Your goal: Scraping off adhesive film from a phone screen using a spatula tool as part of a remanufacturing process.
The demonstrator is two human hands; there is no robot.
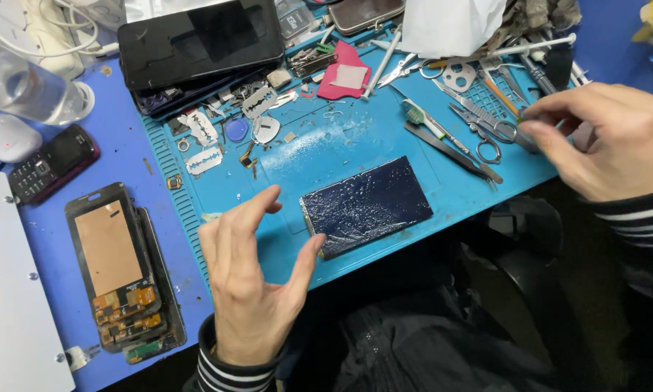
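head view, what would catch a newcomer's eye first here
First, the dark, cracked phone screen panel lying mid-mat on the blue work mat, with the left hand open at its left edge. Next, the right hand reaching into the scissors and tweezers at the mat's right end. Off the mat at left lies an opened phone frame with its copper-coloured back showing.

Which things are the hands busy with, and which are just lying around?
Busy with: dark glass panel by the left hand; scissors and tweezers under the right hand.

Lying around: button phone, opened phone, razor blades, black tablet, plastic bottle.
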